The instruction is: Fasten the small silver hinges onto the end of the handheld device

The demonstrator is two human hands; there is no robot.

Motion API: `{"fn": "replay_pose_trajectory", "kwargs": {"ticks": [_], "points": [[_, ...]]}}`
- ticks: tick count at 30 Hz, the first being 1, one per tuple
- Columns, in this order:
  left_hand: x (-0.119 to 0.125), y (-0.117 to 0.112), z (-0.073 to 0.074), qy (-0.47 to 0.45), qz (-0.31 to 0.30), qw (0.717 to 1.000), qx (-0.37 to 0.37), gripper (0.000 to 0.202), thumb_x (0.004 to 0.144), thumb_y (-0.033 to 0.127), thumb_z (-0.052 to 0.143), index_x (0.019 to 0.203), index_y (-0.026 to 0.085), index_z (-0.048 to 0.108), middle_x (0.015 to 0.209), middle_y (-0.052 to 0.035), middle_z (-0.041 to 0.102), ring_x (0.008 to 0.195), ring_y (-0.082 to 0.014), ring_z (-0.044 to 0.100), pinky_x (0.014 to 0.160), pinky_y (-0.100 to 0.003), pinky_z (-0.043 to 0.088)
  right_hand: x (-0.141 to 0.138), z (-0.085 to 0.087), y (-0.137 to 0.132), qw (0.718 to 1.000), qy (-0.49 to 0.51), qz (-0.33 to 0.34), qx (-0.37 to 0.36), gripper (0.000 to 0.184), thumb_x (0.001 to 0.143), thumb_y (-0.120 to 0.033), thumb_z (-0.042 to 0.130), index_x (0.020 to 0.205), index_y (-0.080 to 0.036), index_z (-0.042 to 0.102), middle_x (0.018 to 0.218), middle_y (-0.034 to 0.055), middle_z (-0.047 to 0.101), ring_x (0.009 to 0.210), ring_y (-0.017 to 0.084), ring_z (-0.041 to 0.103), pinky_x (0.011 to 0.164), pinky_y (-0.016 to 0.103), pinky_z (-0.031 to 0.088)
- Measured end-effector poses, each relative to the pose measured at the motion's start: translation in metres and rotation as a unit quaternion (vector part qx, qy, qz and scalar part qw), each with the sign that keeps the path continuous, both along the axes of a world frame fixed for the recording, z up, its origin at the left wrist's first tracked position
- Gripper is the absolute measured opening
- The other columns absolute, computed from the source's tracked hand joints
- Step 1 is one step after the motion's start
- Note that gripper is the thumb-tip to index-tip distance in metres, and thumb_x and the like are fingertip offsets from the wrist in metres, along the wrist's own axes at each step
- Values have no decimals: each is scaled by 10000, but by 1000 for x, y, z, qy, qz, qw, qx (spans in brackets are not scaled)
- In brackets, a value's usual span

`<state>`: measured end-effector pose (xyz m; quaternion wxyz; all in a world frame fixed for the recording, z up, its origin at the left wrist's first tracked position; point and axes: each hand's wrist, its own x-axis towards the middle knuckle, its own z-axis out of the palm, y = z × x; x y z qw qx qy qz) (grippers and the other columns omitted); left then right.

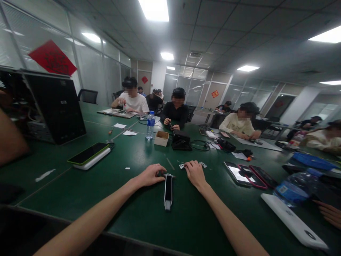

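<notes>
A slim device with a black face and a white frame (168, 192) lies lengthwise in front of me on the green table. My left hand (151, 175) is at its far left corner, thumb and fingers closed around one end of a thin dark rod (173, 176). The rod crosses behind the device's far end; its exact kind is too small to make out. Farther right, my right hand (195, 172) rests on the table with bent fingers drawn together. Small white pieces (181, 166) lie at its fingertips, and whatever is under them is hidden.
Beyond my hands stand an open cardboard box (161, 139), a water bottle (150, 126) and a black stand (181, 140). A phone on a white power bank (92, 161) lies left, near a computer case (55, 106). Phones (238, 174) and a large bottle (295, 186) are right. Several people sit around.
</notes>
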<state>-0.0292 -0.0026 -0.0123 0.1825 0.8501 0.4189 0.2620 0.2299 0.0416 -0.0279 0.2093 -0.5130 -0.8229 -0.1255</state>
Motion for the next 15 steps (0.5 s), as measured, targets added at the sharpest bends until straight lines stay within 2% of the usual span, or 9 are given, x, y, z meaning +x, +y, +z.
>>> {"fn": "replay_pose_trajectory", "kwargs": {"ticks": [5, 7, 11, 15], "points": [[1, 0, 5, -86, 90, 992, -28, 307, 834, 357, 560, 1058, 157, 620, 909, -37, 622, 725, -164, 550, 670, -271, 442, -16, 6, -20, 991, 51, 99, 71, 202, 920, -163, 425, 967, -172, 621, 935, 80, 609, 873, 195, 505, 767, 315, 366], [3, 1, 4, -127, 103, 986, -45, 322, 849, 381, 535, 1064, 153, 611, 875, -29, 623, 703, -158, 547, 650, -267, 440, -26, 7, -28, 982, 58, 156, 94, 205, 918, -158, 431, 985, -175, 624, 931, 82, 612, 877, 195, 511, 773, 319, 374], [8, 3, -1, -200, 52, 972, -110, 352, 834, 386, 558, 1083, 139, 581, 753, 2, 601, 645, -138, 542, 605, -244, 431, -38, 5, -38, 958, 55, 255, 121, 227, 915, -141, 425, 990, -183, 635, 914, 74, 619, 862, 182, 524, 788, 320, 386], [10, 0, 3, -249, 10, 952, -177, 372, 801, 334, 596, 1103, 124, 548, 715, 11, 600, 628, -131, 556, 590, -233, 429, -40, 5, -41, 953, 64, 268, 122, 251, 922, -139, 409, 974, -201, 647, 898, 65, 623, 843, 170, 535, 784, 317, 393]]}}
